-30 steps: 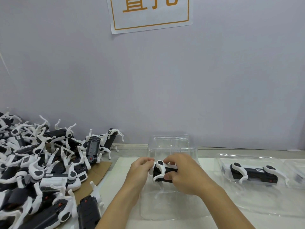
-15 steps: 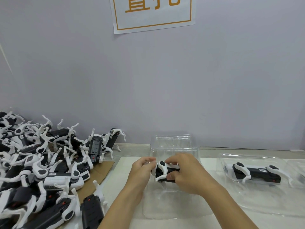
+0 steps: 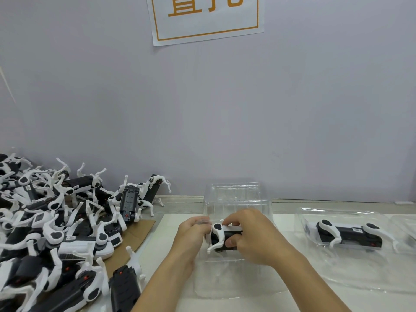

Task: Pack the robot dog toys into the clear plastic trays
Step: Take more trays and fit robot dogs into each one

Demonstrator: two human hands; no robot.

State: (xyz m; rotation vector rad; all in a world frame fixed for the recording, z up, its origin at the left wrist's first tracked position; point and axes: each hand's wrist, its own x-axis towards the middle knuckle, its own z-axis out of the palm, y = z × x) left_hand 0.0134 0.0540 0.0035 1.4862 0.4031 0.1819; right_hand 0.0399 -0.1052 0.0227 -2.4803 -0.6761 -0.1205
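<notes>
A black-and-white robot dog toy (image 3: 221, 238) is held just above a clear plastic tray (image 3: 236, 197) in the middle of the table. My right hand (image 3: 252, 237) grips the toy's body, thumb on its near side and fingers over the top. My left hand (image 3: 193, 233) holds the toy's left end with curled fingers. Most of the toy's body is hidden by my right hand. To the right, a second clear tray (image 3: 315, 215) holds another robot dog (image 3: 349, 235) lying on its side.
A large heap of robot dog toys (image 3: 56, 233) covers the left of the table, partly on brown cardboard (image 3: 139, 230). A wall stands close behind the trays, with a paper sign (image 3: 204, 16) on it. Another clear tray edge (image 3: 405, 228) shows at far right.
Both hands have stayed on the toy over the middle tray with only small shifts. The view has tilted slightly.
</notes>
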